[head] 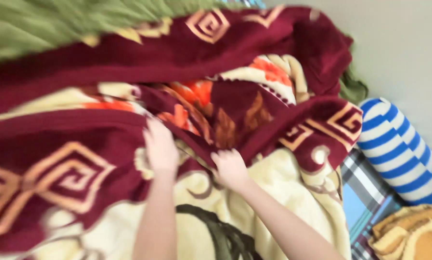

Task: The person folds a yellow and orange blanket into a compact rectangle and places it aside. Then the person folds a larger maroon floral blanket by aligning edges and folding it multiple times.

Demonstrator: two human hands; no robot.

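Note:
A thick plush blanket (71,159), dark red with cream and orange patterns, lies bunched across most of the view. My left hand (160,149) rests on a red fold near the middle, fingers curled into the fabric. My right hand (230,168) is just beside it, closed on the blanket's edge where the red border meets the cream part. Both forearms reach in from the bottom edge. The picture is blurred by motion.
A green cloth (47,21) lies at the top left. A blue-and-white striped bolster (399,149) sits at the right by a pale wall (403,48). A checked sheet (367,192) and a yellow cloth (413,236) show at the bottom right.

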